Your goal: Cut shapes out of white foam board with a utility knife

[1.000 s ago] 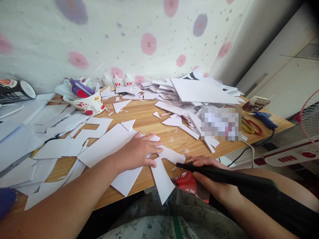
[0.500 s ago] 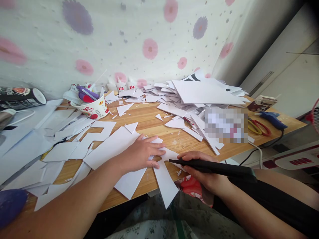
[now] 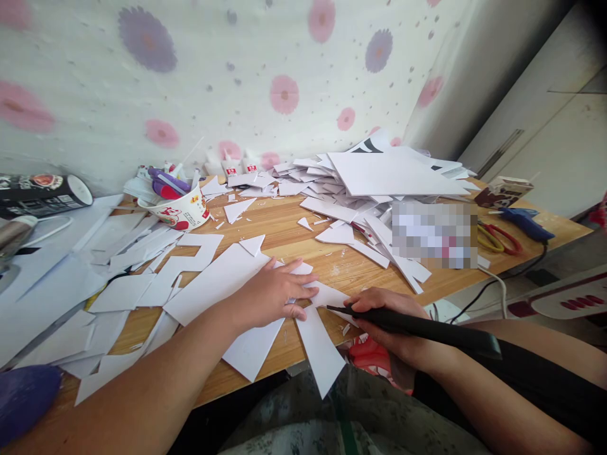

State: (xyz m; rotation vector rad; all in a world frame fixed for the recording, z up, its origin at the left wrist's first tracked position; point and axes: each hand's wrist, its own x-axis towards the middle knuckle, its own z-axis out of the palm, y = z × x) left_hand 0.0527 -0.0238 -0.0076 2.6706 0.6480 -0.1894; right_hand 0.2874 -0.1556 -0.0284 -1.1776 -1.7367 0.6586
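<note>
My left hand (image 3: 279, 291) lies flat with fingers spread over white foam board pieces. Under its palm and wrist is a broad foam board sheet (image 3: 213, 278). A tapered foam board strip (image 3: 320, 354) starts by my left thumb and juts past the table's front edge. My right hand (image 3: 393, 322) is closed around a black craft knife (image 3: 417, 325), whose thin dark tip points left. That tip is beside the strip's upper end, at another foam board piece (image 3: 329, 296); whether it touches is hard to tell.
White offcuts (image 3: 123, 287) cover the wooden table (image 3: 332, 268) at left. A paper cup (image 3: 183, 212) holds tools. Stacked foam board (image 3: 389, 174) stands at the back. Pliers-like red and yellow handles (image 3: 505, 240) and a blue glue gun (image 3: 526, 224) lie at right. Glue bottles (image 3: 239, 165) line the wall.
The whole view has shifted slightly to the right. My left hand stays spread on the board, and the knife in my right hand sits slightly farther from the left fingers.
</note>
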